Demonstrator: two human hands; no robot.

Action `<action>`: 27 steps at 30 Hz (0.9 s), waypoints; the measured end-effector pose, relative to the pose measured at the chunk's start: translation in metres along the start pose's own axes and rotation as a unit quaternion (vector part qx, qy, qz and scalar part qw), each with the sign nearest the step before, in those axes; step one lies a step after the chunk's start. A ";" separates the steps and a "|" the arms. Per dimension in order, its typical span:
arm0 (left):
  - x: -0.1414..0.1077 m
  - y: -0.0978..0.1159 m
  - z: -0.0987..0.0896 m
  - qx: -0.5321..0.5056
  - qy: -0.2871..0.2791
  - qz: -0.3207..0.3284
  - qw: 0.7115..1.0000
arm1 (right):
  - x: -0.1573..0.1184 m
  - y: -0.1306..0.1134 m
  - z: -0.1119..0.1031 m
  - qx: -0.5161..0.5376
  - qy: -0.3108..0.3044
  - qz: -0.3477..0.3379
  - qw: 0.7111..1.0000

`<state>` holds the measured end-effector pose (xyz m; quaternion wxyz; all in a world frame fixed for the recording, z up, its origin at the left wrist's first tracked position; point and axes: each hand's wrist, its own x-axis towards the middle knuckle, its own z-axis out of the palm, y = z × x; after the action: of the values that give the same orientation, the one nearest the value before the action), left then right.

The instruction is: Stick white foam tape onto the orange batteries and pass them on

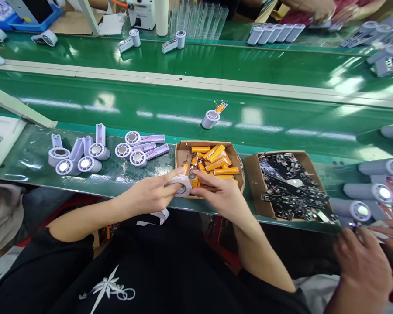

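Observation:
My left hand [153, 190] is closed around a roll of white tape [183, 188], and a loose white strip [160, 216] hangs below it. Between the fingers of my right hand [224, 192] is an orange cylindrical battery [194, 180], held end-up right beside the roll. Both hands are over the front edge of a cardboard box [180, 152] with several orange batteries [218, 161] lying loose in it. Part of the roll is hidden by my left fingers.
Several lilac fan-like housings [98, 150] lie at the left. A second cardboard box [253, 174] holds black circuit boards [294, 187]. One housing with a battery [211, 118] rides on the green belt [150, 98]. A co-worker's hand [363, 261] is close on the right, among more housings [376, 192].

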<state>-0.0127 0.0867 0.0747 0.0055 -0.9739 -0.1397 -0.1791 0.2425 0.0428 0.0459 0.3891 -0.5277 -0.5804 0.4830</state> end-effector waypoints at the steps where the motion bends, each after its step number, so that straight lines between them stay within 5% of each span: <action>1: 0.002 0.001 -0.002 0.018 0.011 -0.011 1.000 | 0.001 0.004 0.009 0.055 0.049 -0.001 0.997; 4: 0.008 0.002 -0.009 0.080 0.048 -0.044 0.995 | 0.001 0.014 0.037 0.177 0.220 -0.018 0.959; 6: 0.010 0.000 -0.015 0.110 0.045 -0.046 0.992 | 0.001 0.015 0.047 0.199 0.270 -0.021 0.942; 11: 0.016 -0.011 -0.026 0.129 -0.067 0.065 0.987 | 0.005 0.011 0.017 0.096 0.095 0.039 0.990; 14: 0.020 -0.015 -0.028 0.127 -0.098 0.095 0.982 | 0.012 0.007 0.003 0.078 0.052 0.055 0.994; 17: 0.025 -0.012 -0.025 0.120 -0.054 0.076 0.988 | 0.018 0.001 0.023 0.194 0.161 0.014 0.968; 20: 0.029 0.004 -0.011 0.127 0.052 0.016 0.990 | 0.020 -0.004 0.060 0.316 0.344 -0.047 0.883; 22: 0.027 0.019 0.004 0.119 0.104 -0.040 0.987 | 0.021 -0.005 0.071 0.342 0.385 -0.055 0.855; 24: 0.016 0.035 0.020 0.054 0.105 -0.041 0.992 | 0.023 -0.004 0.058 0.332 0.372 -0.057 0.865; 27: -0.019 0.045 0.040 -0.084 0.041 0.022 0.995 | 0.025 -0.001 0.004 0.289 0.386 -0.125 0.867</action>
<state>-0.0033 0.0405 0.0324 -0.0667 -0.9656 -0.1026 -0.2295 0.2353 0.0674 0.0443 0.7743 -0.4588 -0.2799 0.3341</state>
